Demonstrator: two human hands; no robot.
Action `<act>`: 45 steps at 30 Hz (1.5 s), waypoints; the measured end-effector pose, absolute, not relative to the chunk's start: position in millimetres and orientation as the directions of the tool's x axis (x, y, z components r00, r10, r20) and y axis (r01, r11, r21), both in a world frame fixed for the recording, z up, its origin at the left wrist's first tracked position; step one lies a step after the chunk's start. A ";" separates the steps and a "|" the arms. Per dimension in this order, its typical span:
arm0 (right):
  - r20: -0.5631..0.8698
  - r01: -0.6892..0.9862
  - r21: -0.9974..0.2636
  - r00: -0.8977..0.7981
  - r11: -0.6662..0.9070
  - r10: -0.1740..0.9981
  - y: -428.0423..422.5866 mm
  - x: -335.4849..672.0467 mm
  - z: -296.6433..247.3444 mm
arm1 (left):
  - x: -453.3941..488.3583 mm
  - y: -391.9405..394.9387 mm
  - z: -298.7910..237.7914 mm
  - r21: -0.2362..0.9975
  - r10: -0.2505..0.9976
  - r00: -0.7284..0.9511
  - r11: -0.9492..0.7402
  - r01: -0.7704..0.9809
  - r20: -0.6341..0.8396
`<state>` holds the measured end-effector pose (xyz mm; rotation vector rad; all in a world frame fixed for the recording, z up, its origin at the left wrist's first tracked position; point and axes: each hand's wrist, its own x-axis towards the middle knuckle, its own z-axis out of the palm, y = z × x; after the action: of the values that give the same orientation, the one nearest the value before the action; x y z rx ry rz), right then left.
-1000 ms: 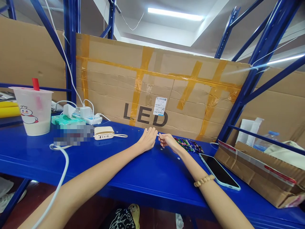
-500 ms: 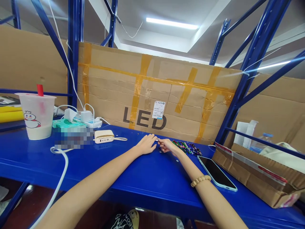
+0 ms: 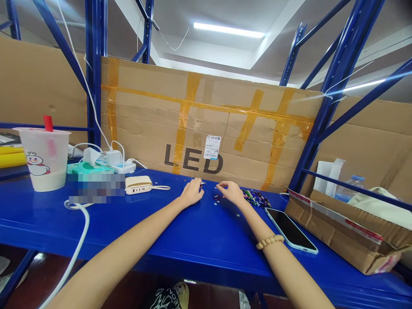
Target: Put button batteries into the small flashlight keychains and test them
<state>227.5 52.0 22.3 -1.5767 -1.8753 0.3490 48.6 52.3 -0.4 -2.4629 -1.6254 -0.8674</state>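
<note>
My left hand rests on the blue shelf top, its fingers curled around a small silvery metal piece that shows at the fingertips. My right hand is a short way to the right, with bent fingers pointing left and slightly apart; nothing shows in them. Just below its fingertips lies a small dark purple piece. Beside the right wrist is a pile of small, shiny, multicoloured pieces, partly hidden by that hand; their kind is too small to tell.
A phone and an open cardboard box are on the right. Leftwards are a cream power bank, a power strip with plugs, a white cable and a drink cup. A large carton stands behind.
My hands have moved apart: the left slightly leftwards with the silvery piece, the right rightwards and away from it. The dark purple piece is now uncovered. The view has shifted slightly.
</note>
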 end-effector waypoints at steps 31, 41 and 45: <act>0.235 0.854 -0.307 -0.361 0.421 0.902 61.6 237.2 11.4 | 45.3 65.0 -6.6 0.545 0.906 0.089 -0.326 0.773 0.415; 0.259 0.842 -0.270 -0.403 0.467 0.878 56.6 227.4 12.1 | 45.4 65.3 -6.7 0.542 0.905 0.092 -0.327 0.774 0.415; 0.284 0.865 -0.271 -0.348 0.422 0.894 51.7 222.9 12.7 | 44.9 68.1 -8.4 0.551 0.901 0.092 -0.337 0.764 0.423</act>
<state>222.9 51.7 12.7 -1.5015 -2.2963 0.1019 44.9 68.1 -8.4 -2.4531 -1.9014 -1.2121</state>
